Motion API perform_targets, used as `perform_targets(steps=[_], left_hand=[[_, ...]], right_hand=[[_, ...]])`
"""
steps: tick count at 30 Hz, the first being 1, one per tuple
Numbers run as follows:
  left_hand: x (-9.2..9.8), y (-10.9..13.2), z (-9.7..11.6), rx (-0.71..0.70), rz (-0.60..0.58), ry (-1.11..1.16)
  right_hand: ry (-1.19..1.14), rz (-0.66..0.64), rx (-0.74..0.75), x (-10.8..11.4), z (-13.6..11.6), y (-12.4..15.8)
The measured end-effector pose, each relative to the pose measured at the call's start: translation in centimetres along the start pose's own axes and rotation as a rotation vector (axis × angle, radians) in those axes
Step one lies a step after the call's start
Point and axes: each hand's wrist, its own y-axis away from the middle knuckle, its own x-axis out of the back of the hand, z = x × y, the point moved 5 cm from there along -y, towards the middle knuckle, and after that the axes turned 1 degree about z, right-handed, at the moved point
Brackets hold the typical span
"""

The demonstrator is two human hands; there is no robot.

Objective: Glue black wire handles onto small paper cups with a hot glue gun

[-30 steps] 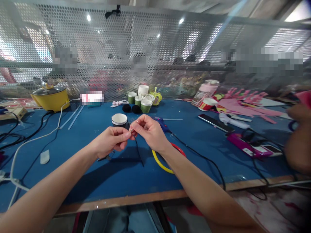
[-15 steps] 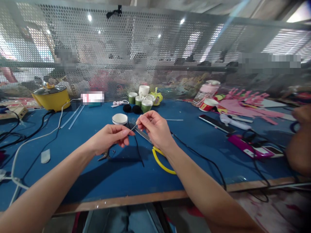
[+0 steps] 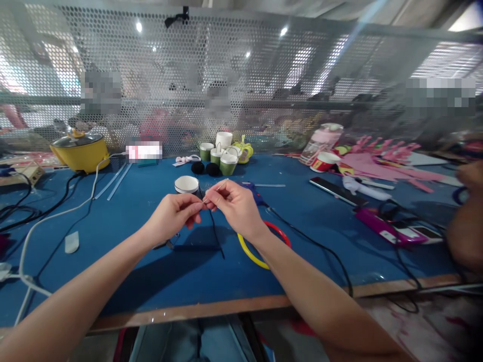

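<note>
My left hand (image 3: 171,213) is closed in a pinch on one end of a thin pale strand (image 3: 204,202). Thumb and forefinger of my right hand (image 3: 239,208) pinch the same strand, and the two sets of fingertips almost meet above the table. Whether it is wire or thread I cannot tell. Behind the fingers stands a round white piece with a dark rim (image 3: 186,185). Scissors with yellow and red handles (image 3: 246,252) lie partly hidden under my right forearm. A small metal tool (image 3: 169,244) shows partly below my left hand, near a black cord (image 3: 216,234).
A blue glue gun (image 3: 254,192) lies beyond my right hand. Green and white cups (image 3: 228,163) and black pompoms (image 3: 212,169) stand at the back. Right are a phone (image 3: 335,191), a purple box (image 3: 388,229) and another person's arm (image 3: 468,226). A yellow pot (image 3: 81,152) sits left.
My right hand has moved slightly down and toward my left hand, so the strand between them shows shorter. The scissors' red handle and the glue gun have come into sight.
</note>
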Motion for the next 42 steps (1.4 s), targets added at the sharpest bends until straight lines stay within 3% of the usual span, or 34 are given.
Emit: perform_targets(steps=[6, 12, 24, 36, 39, 42], left_hand=[[-0.3, -0.1, -0.6, 0.037, 0.032, 0.024], [-0.4, -0.3, -1.2, 0.137, -0.051, 0.202], [-0.2, -0.3, -1.4, 0.136, -0.092, 0.25], [-1.0, -0.3, -1.5, 0.158, -0.024, 0.301], [-0.9, -0.4, -1.8, 0.128, -0.032, 0.243], [-0.5, -0.4, -1.4, 0.028, 0.014, 0.017]], right_hand=[[0.132, 0.086, 0.091, -0.2, -0.4, 0.6], [0.053, -0.074, -0.042, -0.5, 0.3, -0.1], [-0.003, -0.081, -0.07, -0.5, 0.7, -0.3], [0.153, 0.079, 0.021, -0.3, 0.4, 0.4], [0.14, 0.067, -0.021, -0.3, 0.8, 0.2], [0.125, 0.053, -0.067, -0.1, 1.3, -0.2]])
